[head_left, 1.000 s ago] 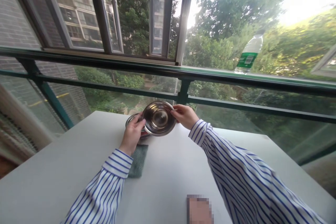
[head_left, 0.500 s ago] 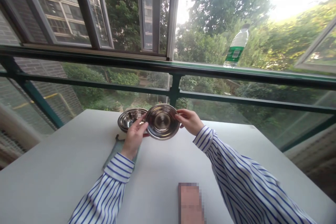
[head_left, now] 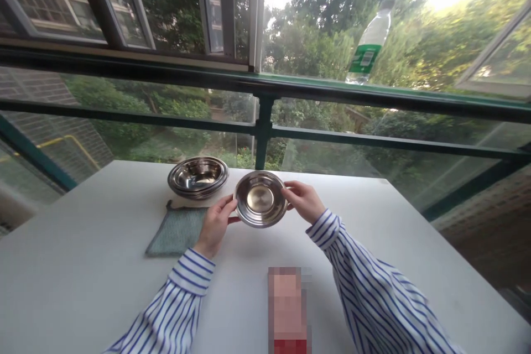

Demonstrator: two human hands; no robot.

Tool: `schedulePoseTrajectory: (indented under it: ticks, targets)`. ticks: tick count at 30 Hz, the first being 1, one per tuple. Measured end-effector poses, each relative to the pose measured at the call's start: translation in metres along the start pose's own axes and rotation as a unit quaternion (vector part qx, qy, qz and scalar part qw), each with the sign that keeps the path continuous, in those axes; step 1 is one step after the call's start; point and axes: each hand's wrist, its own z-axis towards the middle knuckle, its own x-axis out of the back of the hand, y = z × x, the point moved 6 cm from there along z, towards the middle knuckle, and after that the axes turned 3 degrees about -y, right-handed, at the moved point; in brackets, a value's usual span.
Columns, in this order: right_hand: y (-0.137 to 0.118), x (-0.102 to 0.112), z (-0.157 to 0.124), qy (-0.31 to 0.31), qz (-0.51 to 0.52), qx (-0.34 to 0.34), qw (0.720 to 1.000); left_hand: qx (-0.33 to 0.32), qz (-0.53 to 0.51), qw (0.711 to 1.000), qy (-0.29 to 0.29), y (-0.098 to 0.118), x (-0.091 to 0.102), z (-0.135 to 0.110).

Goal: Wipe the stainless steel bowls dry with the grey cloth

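Steel bowl (head_left: pixel 260 199): one unit, held just right of and nearer than the bowl stack (head_left: pixel 198 176), close above the white worktop (head_left: pixel 394 243). The steel bowl is tilted, with its opening toward the camera.

Grip state:
- Left hand (head_left: pixel 215 225): the grip is closed on the left rim, thumb on the rim edge.
- Right hand (head_left: pixel 302 201): the grip is closed on the right rim, fingers curled over the edge.

Edges and free room:
- The worktop's far edge runs just behind the bowl stack, under the green railing (head_left: pixel 373 94) and its glass panels.
- Right of the bowl stack, beyond the held bowl, the surface is bare up to the right edge.
- Left of the bowl stack, the surface is bare up to the left edge.

Labels and writing:
- One clear bottle (head_left: pixel 369 47) stands on the railing, far behind and to the right of the bowl stack. It carries a green label; the print is too small to read.

Count:
- Bowl stack: at least two nested bowls; the exact number cannot be told.
- Green cloth (head_left: pixel 177 230): one, flat, directly in front of the bowl stack, its far edge next to it.
- Blurred object (head_left: pixel 287 307): one, well in front and to the right of the bowl stack, with a red lower end.
- Small red part (head_left: pixel 233 220): one, under the held bowl's left rim; not identifiable.
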Motion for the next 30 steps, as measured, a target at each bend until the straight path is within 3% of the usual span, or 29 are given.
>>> schedulePoseTrajectory:
  ticks: [16, 22, 30]
  targets:
    - [0.049, 0.014, -0.03, 0.044, 0.045, -0.065, 0.996, 0.051, -0.022, 0.998, -0.044, -0.039, -0.023, -0.007]
    - [0.063, 0.012, -0.042, 0.056, 0.064, -0.08, 0.993, 0.066, -0.019, 0.997, -0.046, -0.048, -0.022, -0.012]
    - [0.08, 0.014, -0.055, 0.087, 0.074, -0.089, 0.989, 0.052, 0.058, 0.996, -0.045, -0.065, -0.013, -0.013]
